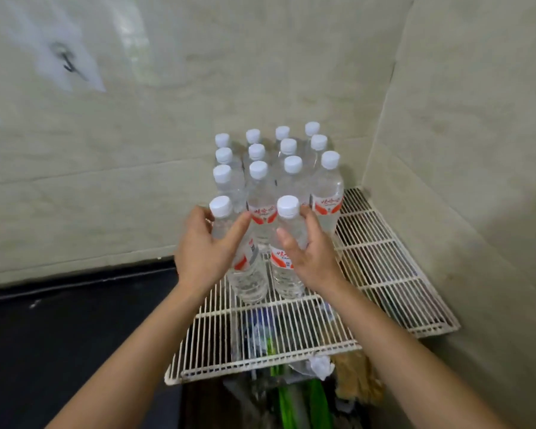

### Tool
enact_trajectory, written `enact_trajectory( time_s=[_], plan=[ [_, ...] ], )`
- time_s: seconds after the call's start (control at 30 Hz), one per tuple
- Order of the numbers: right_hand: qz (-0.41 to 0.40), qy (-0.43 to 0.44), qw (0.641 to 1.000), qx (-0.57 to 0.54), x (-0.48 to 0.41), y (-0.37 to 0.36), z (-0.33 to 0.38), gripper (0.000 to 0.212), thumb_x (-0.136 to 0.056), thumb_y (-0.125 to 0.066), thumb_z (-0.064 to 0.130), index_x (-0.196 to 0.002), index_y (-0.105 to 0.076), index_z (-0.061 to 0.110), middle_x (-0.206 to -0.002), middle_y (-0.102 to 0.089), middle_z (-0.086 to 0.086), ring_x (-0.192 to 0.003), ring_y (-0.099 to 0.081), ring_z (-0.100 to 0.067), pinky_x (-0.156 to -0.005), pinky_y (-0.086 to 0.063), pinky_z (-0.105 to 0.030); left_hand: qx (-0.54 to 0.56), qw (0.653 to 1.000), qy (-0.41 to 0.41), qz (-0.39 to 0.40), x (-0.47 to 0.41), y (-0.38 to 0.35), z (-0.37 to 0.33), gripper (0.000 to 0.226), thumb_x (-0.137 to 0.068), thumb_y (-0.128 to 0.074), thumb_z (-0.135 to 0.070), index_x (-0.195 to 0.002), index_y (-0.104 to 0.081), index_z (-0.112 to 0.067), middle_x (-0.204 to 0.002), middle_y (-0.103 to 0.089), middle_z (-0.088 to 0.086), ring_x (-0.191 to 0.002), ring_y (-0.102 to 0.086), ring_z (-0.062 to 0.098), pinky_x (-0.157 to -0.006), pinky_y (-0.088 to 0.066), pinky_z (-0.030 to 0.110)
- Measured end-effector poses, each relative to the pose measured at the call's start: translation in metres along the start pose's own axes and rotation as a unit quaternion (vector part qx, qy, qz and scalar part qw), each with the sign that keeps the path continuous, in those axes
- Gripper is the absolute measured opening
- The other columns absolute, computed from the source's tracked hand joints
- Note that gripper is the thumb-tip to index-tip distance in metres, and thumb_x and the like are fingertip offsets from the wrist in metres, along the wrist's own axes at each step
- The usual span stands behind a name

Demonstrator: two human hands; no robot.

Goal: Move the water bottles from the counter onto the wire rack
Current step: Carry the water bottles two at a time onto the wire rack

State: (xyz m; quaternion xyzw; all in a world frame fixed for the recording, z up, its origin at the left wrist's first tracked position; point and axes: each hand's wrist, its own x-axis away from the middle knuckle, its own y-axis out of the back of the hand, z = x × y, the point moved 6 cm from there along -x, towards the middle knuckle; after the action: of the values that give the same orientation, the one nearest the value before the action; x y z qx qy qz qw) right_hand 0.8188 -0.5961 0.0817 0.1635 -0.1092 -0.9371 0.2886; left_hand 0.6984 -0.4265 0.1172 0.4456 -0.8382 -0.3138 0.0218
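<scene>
Several clear water bottles with white caps and red-orange labels stand in rows (293, 173) at the back of a cream wire rack (381, 258) in a wall corner. Two more bottles stand in front of them. My left hand (205, 252) wraps around the front left bottle (248, 280), thumb and fingers on its upper body. My right hand (313, 255) grips the front right bottle (287, 274) the same way. Both bottles stand upright with their bases on the rack wires.
Pale tiled walls close the rack in behind and on the right. A dark counter (59, 329) lies to the left. Under the rack are green items (291, 397), crumpled plastic and a brown object. The rack's front and right parts hold no bottles.
</scene>
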Motion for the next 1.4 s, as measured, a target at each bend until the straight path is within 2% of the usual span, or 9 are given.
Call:
enact_trajectory(
  time_s=[0.17,0.3,0.47,0.57,0.63,0.73,1.0,1.17,1.4],
  plan=[
    [0.048,0.028,0.998,0.011,0.002,0.006,-0.01,0.067,-0.079,-0.053,0.083,-0.137,-0.032,0.056,-0.117,-0.063,0.031,-0.105,-0.069,-0.008,-0.096,-0.056,-0.039,0.097,0.992,0.011,0.084,0.023,-0.014,-0.01,0.041,-0.081,-0.067,-0.068,-0.111,-0.062,-0.041,-0.105,-0.069,-0.029,-0.101,-0.064,-0.01,-0.084,-0.051,0.023],
    [0.103,0.008,0.995,0.01,0.012,0.005,-0.013,0.069,-0.083,-0.056,0.075,-0.14,-0.019,0.064,-0.117,-0.056,0.048,-0.108,-0.061,0.016,-0.093,-0.05,-0.017,0.144,0.983,-0.009,0.116,0.037,-0.018,-0.029,0.031,-0.081,-0.073,-0.048,-0.107,-0.059,-0.039,-0.093,-0.069,-0.032,-0.088,-0.061,-0.022,-0.067,-0.046,0.002],
    [0.196,-0.097,0.964,0.154,0.05,0.0,-0.058,0.128,-0.07,-0.07,0.08,-0.15,0.027,0.052,-0.17,-0.004,0.012,-0.153,-0.019,-0.015,-0.123,-0.024,-0.053,0.144,0.957,0.003,0.251,0.047,-0.024,0.008,0.087,-0.067,-0.092,-0.027,-0.139,-0.043,-0.029,-0.123,-0.066,-0.008,-0.111,-0.066,0.001,-0.092,-0.055,0.025],
    [0.169,-0.097,0.959,0.206,0.061,0.006,-0.069,0.111,-0.078,-0.07,0.071,-0.158,0.002,0.042,-0.168,-0.015,0.009,-0.15,-0.028,-0.015,-0.12,-0.032,-0.052,0.041,0.949,0.027,0.311,0.065,-0.037,0.051,0.094,-0.068,-0.091,-0.017,-0.143,-0.038,-0.038,-0.13,-0.06,-0.019,-0.118,-0.058,-0.004,-0.105,-0.05,0.034],
    [0.122,-0.105,0.968,0.19,0.059,0.01,-0.07,0.096,-0.079,-0.073,0.064,-0.155,-0.02,0.038,-0.155,-0.042,0.006,-0.129,-0.055,-0.013,-0.106,-0.051,-0.046,0.008,0.956,0.027,0.293,0.07,-0.044,0.071,0.075,-0.076,-0.086,-0.02,-0.139,-0.047,-0.031,-0.127,-0.063,-0.017,-0.114,-0.059,-0.001,-0.104,-0.051,0.041],
    [0.107,-0.117,0.971,0.178,0.056,0.009,-0.072,0.086,-0.081,-0.077,0.054,-0.153,-0.033,0.036,-0.141,-0.058,0.004,-0.111,-0.064,-0.011,-0.093,-0.058,-0.035,-0.012,0.973,0.022,0.23,0.069,-0.047,0.084,0.051,-0.082,-0.081,-0.024,-0.129,-0.059,-0.025,-0.114,-0.069,-0.015,-0.103,-0.063,0.0,-0.098,-0.054,0.038],
    [0.157,-0.128,0.968,0.151,0.041,-0.011,-0.06,0.064,-0.091,-0.073,0.028,-0.148,-0.043,0.032,-0.14,-0.062,0.004,-0.123,-0.063,-0.015,-0.106,-0.052,-0.043,-0.018,0.991,0.024,0.13,0.07,-0.059,0.084,0.047,-0.086,-0.077,-0.033,-0.129,-0.057,-0.027,-0.103,-0.068,-0.018,-0.085,-0.063,-0.002,-0.076,-0.055,0.025],
    [0.156,-0.117,0.968,0.159,0.03,-0.026,-0.059,0.067,-0.095,-0.069,0.024,-0.154,-0.037,0.029,-0.141,-0.061,0.003,-0.123,-0.062,-0.015,-0.11,-0.048,-0.039,-0.018,0.993,0.025,0.114,0.057,-0.058,0.094,0.05,-0.089,-0.074,-0.035,-0.133,-0.054,-0.028,-0.101,-0.073,-0.011,-0.079,-0.068,0.002,-0.075,-0.062,0.037],
    [0.133,-0.101,0.967,0.193,0.013,-0.041,-0.059,0.069,-0.098,-0.066,0.025,-0.157,-0.031,0.027,-0.146,-0.058,0.001,-0.132,-0.056,-0.018,-0.113,-0.044,-0.04,-0.059,0.993,0.035,0.101,0.043,-0.061,0.107,0.051,-0.09,-0.069,-0.043,-0.136,-0.048,-0.038,-0.086,-0.073,-0.01,-0.063,-0.067,0.005,-0.06,-0.058,0.033]
  ],
)
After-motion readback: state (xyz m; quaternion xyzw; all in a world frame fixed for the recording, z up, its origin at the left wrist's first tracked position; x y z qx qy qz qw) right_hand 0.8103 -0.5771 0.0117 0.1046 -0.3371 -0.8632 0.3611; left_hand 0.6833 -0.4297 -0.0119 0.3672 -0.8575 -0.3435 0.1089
